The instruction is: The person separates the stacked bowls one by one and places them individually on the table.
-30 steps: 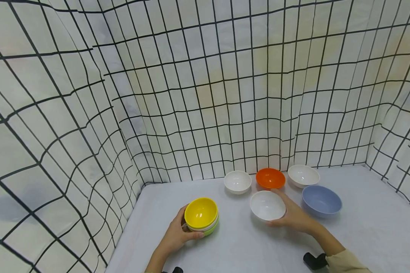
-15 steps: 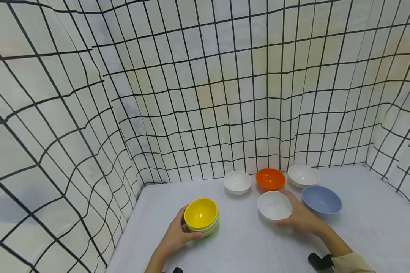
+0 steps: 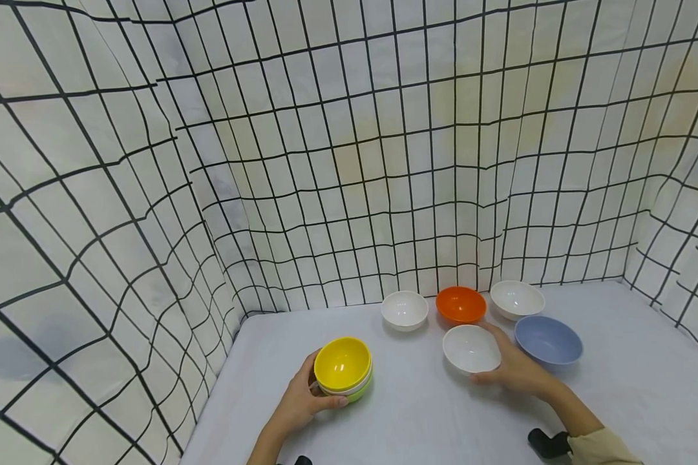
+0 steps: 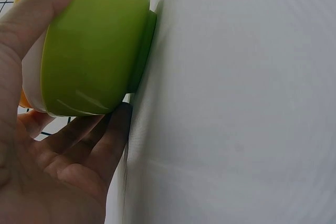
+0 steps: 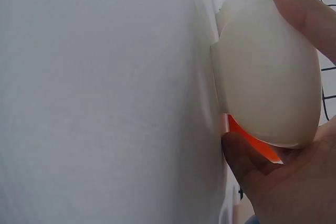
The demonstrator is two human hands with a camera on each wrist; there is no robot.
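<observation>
Currently the left grip [image 3: 304, 399] curls round a stack [image 3: 343, 371]: a yellow bowl [image 3: 342, 363] above a white middle bowl [image 3: 349, 391] and a lime-green bowl [image 4: 97, 45]. Near three o'clock from it, the right grip [image 3: 513, 368] clasps a glossy white bowl [image 3: 471, 349] between thumb and fingers. On the bench [image 3: 419, 423], an orange bowl [image 3: 461, 305] sits at the clasped bowl's twelve o'clock, a periwinkle-blue bowl [image 3: 548, 341] at three.

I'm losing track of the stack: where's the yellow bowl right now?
In the head view, the yellow bowl is near the lower centre, nested atop a white bowl and a green bowl, held by the left hand.
</observation>
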